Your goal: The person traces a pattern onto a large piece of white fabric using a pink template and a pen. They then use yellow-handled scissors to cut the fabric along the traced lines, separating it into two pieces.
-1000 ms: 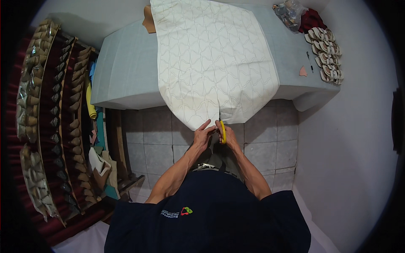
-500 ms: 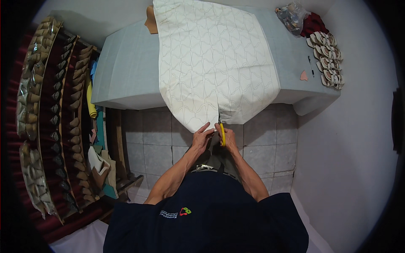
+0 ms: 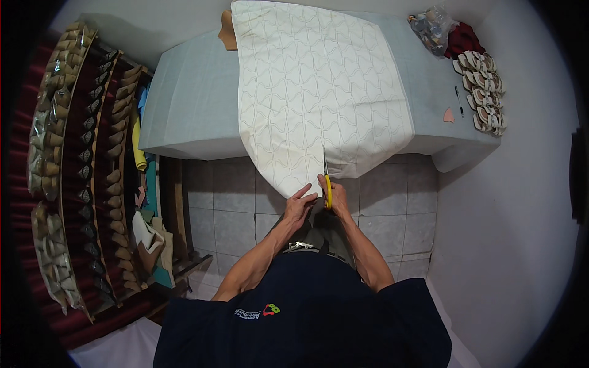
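Right grip on scissors, filled bag

The grey-draped counter carries a patterned white sheet, brown piece, plastic bag, red cloth, pen, pink scrap and several sandals.

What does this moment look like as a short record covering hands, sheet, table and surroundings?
Left hand: the hand holds the near edge of the white sheet, left of the slit
Right hand: the hand grips yellow-handled scissors
Sheet: marked with repeating outlines, hanging over the table's front edge; slit open at the near side
Table: covered in pale grey
Table's right end: sandals, pen, pink scrap
Far left: rows of shoes
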Demonstrator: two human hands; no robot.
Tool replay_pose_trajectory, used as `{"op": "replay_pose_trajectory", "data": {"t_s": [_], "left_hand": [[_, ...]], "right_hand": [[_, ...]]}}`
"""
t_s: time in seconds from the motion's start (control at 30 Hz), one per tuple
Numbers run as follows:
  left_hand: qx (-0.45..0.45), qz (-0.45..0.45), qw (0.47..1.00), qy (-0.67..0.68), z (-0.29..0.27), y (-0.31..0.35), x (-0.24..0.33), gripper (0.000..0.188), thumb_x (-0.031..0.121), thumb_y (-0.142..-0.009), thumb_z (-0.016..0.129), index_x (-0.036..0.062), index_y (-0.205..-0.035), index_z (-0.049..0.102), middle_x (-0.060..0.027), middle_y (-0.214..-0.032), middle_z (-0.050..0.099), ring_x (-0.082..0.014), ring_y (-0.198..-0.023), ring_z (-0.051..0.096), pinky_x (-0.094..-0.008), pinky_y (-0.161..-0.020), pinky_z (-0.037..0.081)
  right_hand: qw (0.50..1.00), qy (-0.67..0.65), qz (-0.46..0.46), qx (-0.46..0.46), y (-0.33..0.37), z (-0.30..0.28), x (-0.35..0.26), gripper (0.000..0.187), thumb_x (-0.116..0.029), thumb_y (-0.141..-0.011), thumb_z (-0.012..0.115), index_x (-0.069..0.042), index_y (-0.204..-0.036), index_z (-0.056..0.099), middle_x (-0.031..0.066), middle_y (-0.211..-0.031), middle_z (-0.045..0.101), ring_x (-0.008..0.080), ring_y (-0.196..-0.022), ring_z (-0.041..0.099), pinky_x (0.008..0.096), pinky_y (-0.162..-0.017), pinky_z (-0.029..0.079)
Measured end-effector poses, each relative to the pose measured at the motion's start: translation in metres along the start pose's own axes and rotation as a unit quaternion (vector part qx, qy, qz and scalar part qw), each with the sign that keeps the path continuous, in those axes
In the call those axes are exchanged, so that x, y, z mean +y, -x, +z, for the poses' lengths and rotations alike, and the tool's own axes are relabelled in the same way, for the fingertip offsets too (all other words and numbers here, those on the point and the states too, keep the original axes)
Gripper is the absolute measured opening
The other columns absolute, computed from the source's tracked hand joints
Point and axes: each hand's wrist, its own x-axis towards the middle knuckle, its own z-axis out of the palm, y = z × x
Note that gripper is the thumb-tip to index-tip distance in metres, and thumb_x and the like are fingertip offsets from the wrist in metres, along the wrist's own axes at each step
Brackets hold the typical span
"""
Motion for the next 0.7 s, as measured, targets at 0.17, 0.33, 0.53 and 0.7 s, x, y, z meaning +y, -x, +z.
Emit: {"op": "replay_pose_trajectory", "data": {"t_s": [0.17,0.33,0.53,0.7], "left_hand": [[-0.005,-0.012,1.0,-0.009,-0.002,0.005,0.003,0.067,0.0,-0.091,0.077,0.0029,-0.152,0.051,-0.0089,-0.108,0.073,-0.0161,-0.092,0.069,-0.0298,-0.09,0.055],[0.001,-0.007,1.0,0.003,0.0,0.01,0.0,0.064,-0.002,-0.088,0.078,0.0025,-0.148,0.055,-0.0088,-0.1,0.075,-0.0143,-0.083,0.069,-0.0248,-0.079,0.055],[0.009,-0.01,1.0,0.017,-0.001,0.016,-0.002,0.063,-0.002,-0.089,0.077,0.0027,-0.148,0.056,-0.009,-0.101,0.075,-0.0146,-0.085,0.07,-0.0244,-0.08,0.055],[-0.007,-0.021,1.0,0.0,-0.007,0.021,-0.001,0.064,-0.002,-0.09,0.076,0.0024,-0.15,0.054,-0.0097,-0.106,0.075,-0.0156,-0.089,0.07,-0.0263,-0.084,0.056]], "right_hand": [[1.0,-0.013,-0.016,0.003,-0.007,0.003,-0.001,0.072,-0.075,-0.089,0.067,-0.007,-0.068,0.058,0.0006,-0.053,0.05,0.0117,-0.044,0.053,0.0293,-0.042,0.042],[1.0,-0.013,-0.008,-0.002,-0.028,0.0,-0.007,0.077,-0.078,-0.083,0.07,-0.001,-0.076,0.066,0.0034,-0.06,0.059,0.0116,-0.049,0.056,0.0286,-0.046,0.044],[1.0,0.021,-0.01,0.012,-0.016,0.001,-0.011,0.08,-0.08,-0.083,0.069,0.0,-0.077,0.067,0.0045,-0.06,0.06,0.013,-0.051,0.058,0.0296,-0.047,0.045],[0.999,-0.013,-0.028,0.009,-0.023,0.004,-0.022,0.074,-0.075,-0.088,0.067,-0.005,-0.067,0.061,0.0028,-0.055,0.054,0.0126,-0.047,0.056,0.0297,-0.045,0.044]]}}
